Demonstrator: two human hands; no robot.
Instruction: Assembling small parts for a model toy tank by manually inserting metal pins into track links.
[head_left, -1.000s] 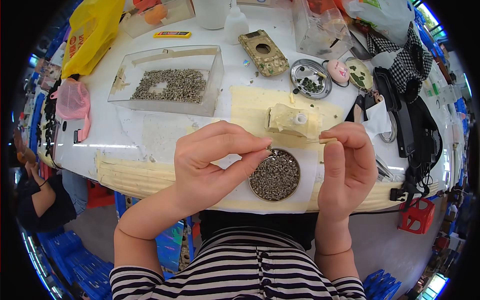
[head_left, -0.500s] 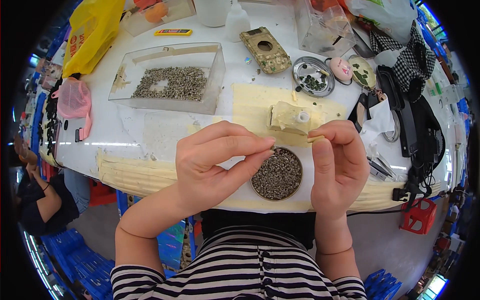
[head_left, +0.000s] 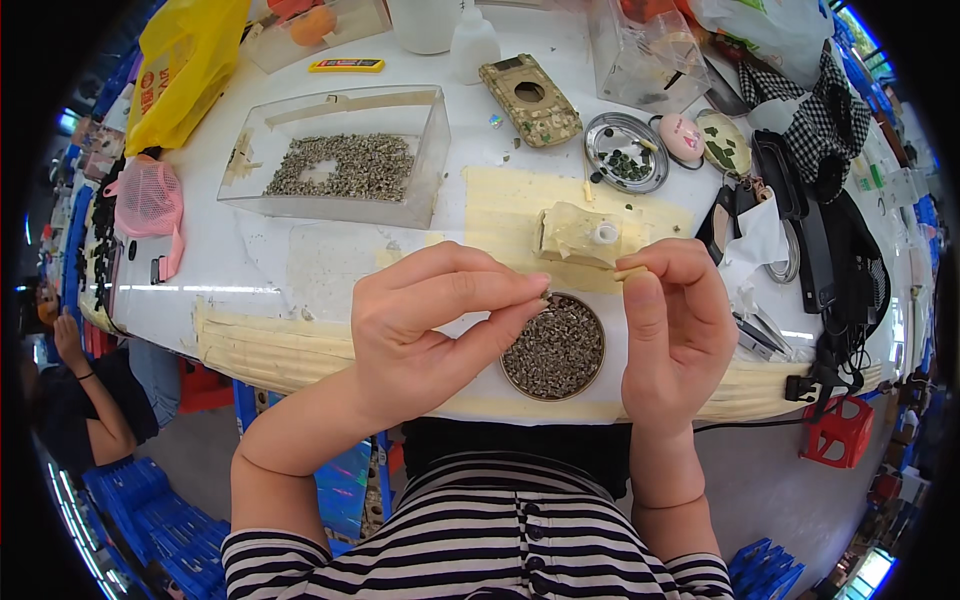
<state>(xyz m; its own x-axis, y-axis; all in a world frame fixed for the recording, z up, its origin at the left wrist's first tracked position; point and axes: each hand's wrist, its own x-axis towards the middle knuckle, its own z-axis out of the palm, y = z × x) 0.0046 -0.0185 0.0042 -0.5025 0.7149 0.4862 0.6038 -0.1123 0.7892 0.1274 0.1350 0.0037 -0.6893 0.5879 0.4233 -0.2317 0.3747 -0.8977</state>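
Watching from my remote seat, I start at the left, where a co-worker's arm (head_left: pixel 98 405) with a dark band at the wrist is raised beside the table (head_left: pixel 270 262). On the table near that end I have a yellow plastic bag (head_left: pixel 185 70), and below it a pink mesh pouch (head_left: pixel 147 208) with a strap. Next comes a clear box (head_left: pixel 330 205), open at the top, with many small grey pieces (head_left: pixel 375 160) spread over its floor; a flat yellow packet (head_left: pixel 346 66) lies beyond it.

Then I reach the left hand (head_left: pixel 425 330): thumb and forefinger meet at the tips in a narrow pinch on a tiny piece (head_left: pixel 546 297), mostly hidden, so I cannot make out its shape. Those fingertips are over the left rim of a round dish (head_left: pixel 503 372) filled with grey pieces like those in the box. A white bottle (head_left: pixel 474 50) and a camouflage-patterned model body (head_left: pixel 548 115) with a round opening stand farther back. Just beyond the dish sits a block wrapped in pale tape (head_left: pixel 565 235), a white round stub on its top.

The right hand (head_left: pixel 675 345) is at the dish's right, thumb and forefinger closed on a short pale piece (head_left: pixel 629 273), the other fingers curled. Past it I see a metal dish (head_left: pixel 655 180) holding dark green bits, a pink egg-shaped object (head_left: pixel 682 137), white tissue (head_left: pixel 757 250) and black straps (head_left: pixel 850 265), with a red stool (head_left: pixel 836 432) on the floor below.
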